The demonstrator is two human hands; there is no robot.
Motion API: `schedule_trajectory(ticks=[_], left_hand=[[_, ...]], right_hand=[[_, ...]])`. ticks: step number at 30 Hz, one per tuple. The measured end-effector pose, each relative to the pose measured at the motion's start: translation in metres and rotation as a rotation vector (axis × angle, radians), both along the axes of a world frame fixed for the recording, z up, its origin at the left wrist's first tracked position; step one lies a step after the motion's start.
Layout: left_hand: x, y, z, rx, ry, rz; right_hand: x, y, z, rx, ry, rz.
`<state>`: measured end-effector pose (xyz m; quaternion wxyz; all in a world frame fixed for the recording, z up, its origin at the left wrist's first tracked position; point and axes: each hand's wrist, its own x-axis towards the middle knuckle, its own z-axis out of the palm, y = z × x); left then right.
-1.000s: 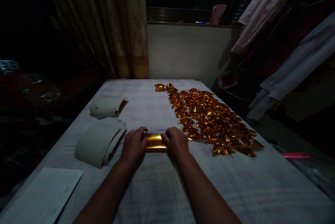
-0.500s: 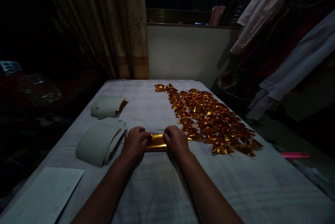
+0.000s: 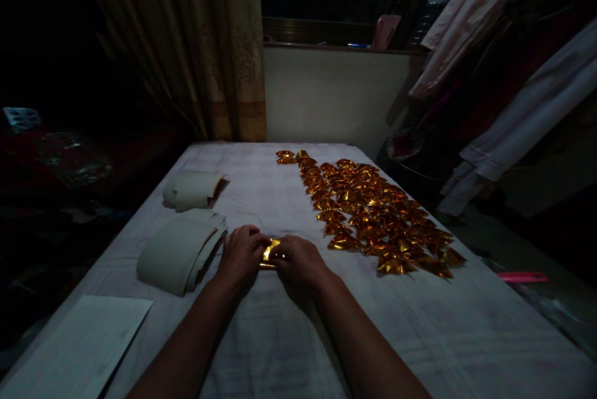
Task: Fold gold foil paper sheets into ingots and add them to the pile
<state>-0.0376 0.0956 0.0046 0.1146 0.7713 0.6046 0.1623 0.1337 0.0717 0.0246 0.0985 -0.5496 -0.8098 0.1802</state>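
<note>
A folded strip of gold foil paper (image 3: 271, 251) lies on the cloth-covered table, mostly hidden between my hands. My left hand (image 3: 243, 252) grips its left end, fingers curled over it. From the right, my right hand (image 3: 298, 257) closes on the strip, fingertips bent onto its upper face near the left hand. To the right spreads a large group of folded gold foil pieces (image 3: 351, 206), boat-like with pointed ends. On the left lie two curved stacks of pale-backed paper sheets, a nearer stack (image 3: 176, 252) and a farther stack (image 3: 192, 190).
A flat white sheet (image 3: 79, 346) lies at the table's near left. Behind the table hang a curtain (image 3: 219, 63) and a wall with a sill bearing a pink cup (image 3: 386, 32). Clothes (image 3: 527, 107) hang at the right, above a pink handle (image 3: 522, 277).
My right hand has moved left along the gold foil strip, closer to my left hand, so less foil shows. The left hand stays in place.
</note>
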Motion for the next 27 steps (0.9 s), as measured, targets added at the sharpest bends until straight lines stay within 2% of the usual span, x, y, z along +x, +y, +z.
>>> schedule_trajectory(ticks=[5,11,18,27], left_hand=[[0.0,-0.001,0.001,0.0,0.006,-0.003],[-0.001,-0.003,-0.001,0.03,-0.019,-0.023],[0.0,-0.004,0.0,0.03,-0.009,-0.031],[0.001,-0.006,0.0,0.047,-0.001,-0.03]], right_hand=[[0.0,0.0,0.003,-0.022,0.01,-0.027],[-0.002,-0.005,-0.004,0.029,-0.007,-0.076],[0.002,-0.015,-0.006,0.022,-0.025,-0.131],[0.016,-0.028,-0.019,0.079,0.031,-0.224]])
